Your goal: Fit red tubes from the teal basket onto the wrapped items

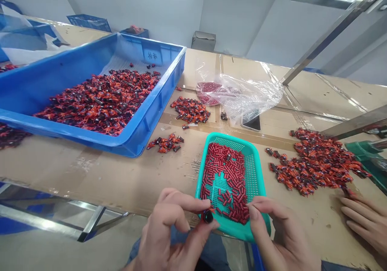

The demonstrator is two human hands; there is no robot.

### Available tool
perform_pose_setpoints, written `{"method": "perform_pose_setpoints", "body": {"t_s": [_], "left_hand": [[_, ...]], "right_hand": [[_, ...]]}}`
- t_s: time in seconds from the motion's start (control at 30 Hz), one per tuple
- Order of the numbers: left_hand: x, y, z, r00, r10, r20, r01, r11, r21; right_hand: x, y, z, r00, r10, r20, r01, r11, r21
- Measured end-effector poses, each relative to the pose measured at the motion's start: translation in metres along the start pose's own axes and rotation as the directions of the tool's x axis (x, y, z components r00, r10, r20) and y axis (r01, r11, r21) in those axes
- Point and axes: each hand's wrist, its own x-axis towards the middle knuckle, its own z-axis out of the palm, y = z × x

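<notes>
My left hand (169,230) pinches a small black cylindrical part (208,216) with orange wires between thumb and forefinger, just over the near edge of a green perforated tray (256,170). My right hand (278,234) is beside it, its fingers pinched at the tray's near edge over the red sleeves (226,174) that fill the tray. Whether the right fingers grip a sleeve is hidden.
A large blue bin (145,113) of black-and-orange parts sits at the left. Small piles (190,109) lie mid-table, a bigger pile (317,162) at the right. A clear plastic bag (242,93) covers a phone. Another person's hand (365,218) rests at the right edge.
</notes>
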Motion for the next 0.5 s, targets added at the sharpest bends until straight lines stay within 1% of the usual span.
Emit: {"method": "perform_pose_setpoints", "body": {"t_s": [0.1, 0.2, 0.37, 0.5], "left_hand": [[0.0028, 0.0012, 0.0008, 1.0, 0.006, 0.0, -0.006, 1.0, 0.005], [0.0044, 0.005, -0.0001, 1.0, 0.023, 0.0, -0.022, 1.0, 0.019], [0.0075, 0.0098, -0.0015, 0.997, 0.038, 0.062, -0.041, 0.997, 0.064], [0.0102, 0.0096, 0.0004, 0.996, 0.048, 0.074, -0.054, 0.996, 0.075]], "right_hand": [[-0.0021, 0.0063, -0.0015, 1.0, 0.017, 0.003, -0.017, 0.999, -0.034], [-0.0014, 0.0089, -0.001, 1.0, 0.007, 0.024, -0.006, 0.998, -0.056], [-0.0004, 0.0104, -0.0004, 0.998, -0.035, 0.054, 0.039, 0.997, -0.062], [-0.0012, 0.0107, -0.0002, 0.998, -0.039, 0.057, 0.042, 0.997, -0.057]]}}
